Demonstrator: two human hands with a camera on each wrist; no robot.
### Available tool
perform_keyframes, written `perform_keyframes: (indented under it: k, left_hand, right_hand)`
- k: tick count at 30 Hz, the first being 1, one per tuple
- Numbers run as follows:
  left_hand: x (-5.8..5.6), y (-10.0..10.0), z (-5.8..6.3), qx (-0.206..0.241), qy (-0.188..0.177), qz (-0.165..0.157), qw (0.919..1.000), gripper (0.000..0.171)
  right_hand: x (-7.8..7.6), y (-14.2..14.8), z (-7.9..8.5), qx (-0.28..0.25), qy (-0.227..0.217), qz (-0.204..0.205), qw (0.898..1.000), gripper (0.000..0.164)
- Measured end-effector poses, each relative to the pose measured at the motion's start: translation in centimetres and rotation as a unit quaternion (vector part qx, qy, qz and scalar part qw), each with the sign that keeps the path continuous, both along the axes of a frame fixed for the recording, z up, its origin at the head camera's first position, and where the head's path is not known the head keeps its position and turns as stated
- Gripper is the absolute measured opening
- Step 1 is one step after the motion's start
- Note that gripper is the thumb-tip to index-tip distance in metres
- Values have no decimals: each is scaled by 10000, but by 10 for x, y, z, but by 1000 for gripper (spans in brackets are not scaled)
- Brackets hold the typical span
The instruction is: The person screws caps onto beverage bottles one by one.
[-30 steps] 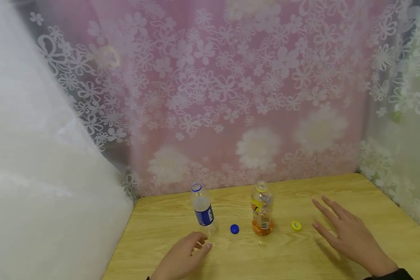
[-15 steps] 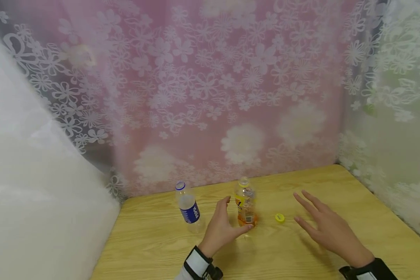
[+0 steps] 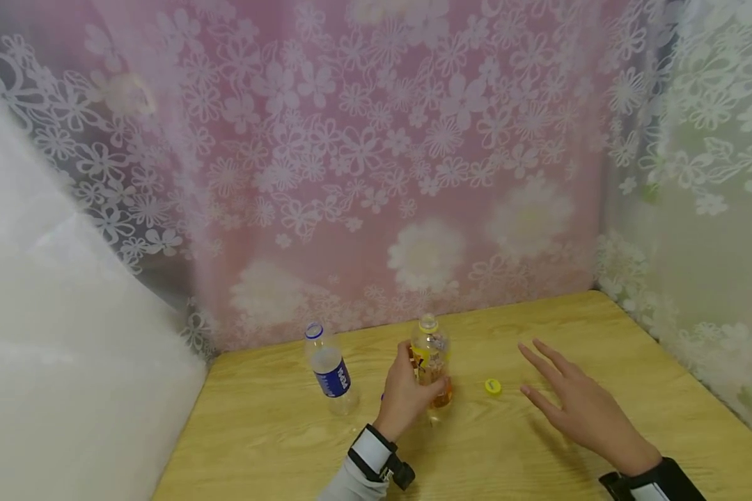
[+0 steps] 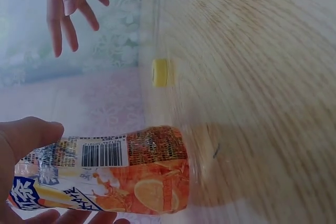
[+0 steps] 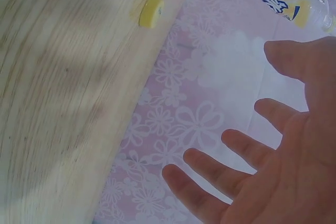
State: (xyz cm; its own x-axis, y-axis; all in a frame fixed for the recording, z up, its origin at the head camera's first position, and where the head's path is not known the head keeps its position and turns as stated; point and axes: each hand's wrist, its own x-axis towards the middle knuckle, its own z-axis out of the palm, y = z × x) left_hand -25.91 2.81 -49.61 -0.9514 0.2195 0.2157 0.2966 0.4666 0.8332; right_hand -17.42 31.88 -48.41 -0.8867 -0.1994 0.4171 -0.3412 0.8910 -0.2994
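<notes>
In the head view my left hand [image 3: 406, 395] grips the orange drink bottle [image 3: 436, 350] around its lower body. This bottle stands upright on the table, its neck uncovered, some amber liquid inside. The left wrist view shows the thumb on one side of its orange-printed label [image 4: 157, 182] and fingers on the other. My right hand [image 3: 583, 410] hovers over the table with spread fingers, holding nothing. Between that hand and the bottle lies a yellow bottle cap [image 3: 493, 386].
A Pepsi bottle [image 3: 333, 378] without a cap stands left of my left hand, partly filled. A blue cap [image 3: 383, 396] is mostly hidden behind that hand. Floral curtains [image 3: 326, 174] hang behind the wooden table [image 3: 257, 431] and at its right side.
My left hand has moved right from near the Pepsi bottle to the orange drink bottle and closed around it. The right hand stays spread. The head view has turned slightly right.
</notes>
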Motion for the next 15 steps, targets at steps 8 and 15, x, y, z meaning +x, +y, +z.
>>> perform_keyframes:
  k: [8,15]
  left_hand:
    - [7,-8,5,48,196,-184,9996,63]
    - [43,-43,35,163,31,-282,9995,63]
  right_hand:
    - [-6,-4,-2,8,-156,67,9999,71]
    - [-19,-18,-9,345,-200,64,9992,56]
